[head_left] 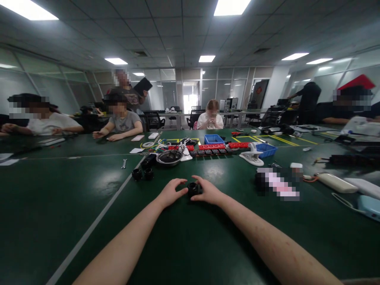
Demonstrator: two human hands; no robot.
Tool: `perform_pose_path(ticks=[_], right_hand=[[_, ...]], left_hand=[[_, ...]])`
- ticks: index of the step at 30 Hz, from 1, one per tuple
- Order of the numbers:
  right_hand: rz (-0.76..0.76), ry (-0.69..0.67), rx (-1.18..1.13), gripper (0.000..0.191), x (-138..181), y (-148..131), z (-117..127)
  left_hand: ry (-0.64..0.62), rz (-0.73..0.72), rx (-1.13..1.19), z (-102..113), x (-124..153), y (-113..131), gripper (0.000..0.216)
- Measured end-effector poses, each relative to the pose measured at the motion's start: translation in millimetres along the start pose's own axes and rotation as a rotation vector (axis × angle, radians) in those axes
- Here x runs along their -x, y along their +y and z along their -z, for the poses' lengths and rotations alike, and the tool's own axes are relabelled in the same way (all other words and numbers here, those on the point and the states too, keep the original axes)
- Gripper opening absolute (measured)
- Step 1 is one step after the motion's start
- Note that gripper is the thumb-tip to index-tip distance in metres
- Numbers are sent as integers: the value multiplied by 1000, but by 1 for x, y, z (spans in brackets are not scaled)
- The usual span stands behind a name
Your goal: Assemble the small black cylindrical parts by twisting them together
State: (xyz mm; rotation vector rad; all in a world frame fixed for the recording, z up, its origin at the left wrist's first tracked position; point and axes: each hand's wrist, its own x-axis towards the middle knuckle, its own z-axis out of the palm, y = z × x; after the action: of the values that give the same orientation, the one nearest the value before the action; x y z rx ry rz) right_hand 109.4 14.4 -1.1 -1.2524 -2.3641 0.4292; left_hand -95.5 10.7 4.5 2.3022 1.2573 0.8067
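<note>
A small black round part with an opening in its top [192, 189] stands on the green table between my hands. My right hand [210, 190] curls around its right side, with the thumb in front and the fingers behind. To its left, my left hand [172, 192] has thumb and fingers apart, the tips close to the part; whether they touch it I cannot tell. Two similar black parts, one at the left [137, 174] and one beside it [149, 173], stand farther back on the table.
Behind my hands lie a round dark-centred dish [169, 158], red power strips [211, 146], a white clamp-like stand [252, 155] and blue trays [214, 139]. A wrench [124, 163] lies left; a power bank [337, 182] lies right. Several people sit around the table.
</note>
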Motion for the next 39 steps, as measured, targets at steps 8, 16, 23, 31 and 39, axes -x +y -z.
perform_pose_path(ticks=[8, 16, 23, 31, 39], right_hand=[[-3, -49, -60, 46, -4, 12, -6], [120, -187, -175, 37, 3, 18, 7], [45, -149, -121, 33, 7, 11, 4], [-298, 126, 200, 34, 7, -16, -22], [-67, -82, -235, 42, 7, 2, -3]], left_hand=[[-39, -9, 135, -6, -4, 9, 46], [-139, 34, 251, -13, -6, 16, 39], [-76, 111, 228, -21, -4, 21, 41], [209, 217, 51, -40, -4, 34, 29], [68, 123, 130, -33, -6, 26, 39]])
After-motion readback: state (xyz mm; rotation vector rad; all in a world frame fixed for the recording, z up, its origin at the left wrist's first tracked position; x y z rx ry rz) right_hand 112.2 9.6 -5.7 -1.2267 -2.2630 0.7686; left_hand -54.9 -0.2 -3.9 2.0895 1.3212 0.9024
